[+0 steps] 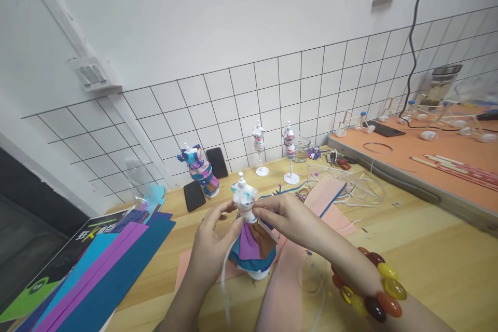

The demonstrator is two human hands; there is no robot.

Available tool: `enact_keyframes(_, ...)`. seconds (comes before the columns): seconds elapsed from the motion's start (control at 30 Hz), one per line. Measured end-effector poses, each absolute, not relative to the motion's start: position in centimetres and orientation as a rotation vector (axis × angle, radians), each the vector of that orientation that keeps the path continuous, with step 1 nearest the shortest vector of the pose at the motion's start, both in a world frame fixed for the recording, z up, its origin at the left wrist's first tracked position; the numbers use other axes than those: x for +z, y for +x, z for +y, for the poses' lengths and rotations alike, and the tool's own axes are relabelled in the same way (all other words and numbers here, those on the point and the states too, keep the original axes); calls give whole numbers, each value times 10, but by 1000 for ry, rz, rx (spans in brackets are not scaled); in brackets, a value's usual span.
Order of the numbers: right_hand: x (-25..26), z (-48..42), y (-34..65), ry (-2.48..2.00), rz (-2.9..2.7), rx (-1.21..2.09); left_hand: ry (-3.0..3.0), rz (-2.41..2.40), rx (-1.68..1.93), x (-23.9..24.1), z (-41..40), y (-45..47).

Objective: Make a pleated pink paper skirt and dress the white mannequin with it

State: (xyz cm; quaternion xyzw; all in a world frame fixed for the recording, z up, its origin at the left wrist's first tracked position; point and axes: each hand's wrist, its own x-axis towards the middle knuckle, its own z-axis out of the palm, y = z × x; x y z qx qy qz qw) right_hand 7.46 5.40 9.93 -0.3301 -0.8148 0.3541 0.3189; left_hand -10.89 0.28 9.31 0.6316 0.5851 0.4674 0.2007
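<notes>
A small white dress form [244,196] stands on the table in front of me, wearing a layered skirt [251,244] of purple, brown and blue pieces. My left hand [216,236] is closed around its waist from the left, thumb in front. From the right, my right hand [291,218] grips the waist with thumb and fingers pressed to it. A white cord [224,280] hangs down beside the left thumb; its upper end is hidden at the waist. Peach paper [290,280] lies beneath and to the right of the form.
Farther back stand another dressed form [198,168], two more small forms [259,145], phones [194,196] and a glass [301,149]. Coloured sheets [116,264] lie left. Tangled white cord [361,187] is at right, near a raised orange board [392,150] bearing wheeled stick models.
</notes>
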Motion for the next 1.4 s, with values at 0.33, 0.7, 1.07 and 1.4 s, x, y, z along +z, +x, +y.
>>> enact_keyframes(0.33,106,45,73,-863,-2155,934,1581,1432,1486,73,5,-91)
enact_keyframes(0.7,111,38,69,-875,-2024,1040,2373,1780,1486,96,-4,-104)
enact_keyframes(1.07,100,34,56,-882,-2164,1068,2753,1968,1177,99,-6,-113)
enact_keyframes(1.4,92,40,56,-964,-2215,1148,2692,1889,1097,108,-8,-124)
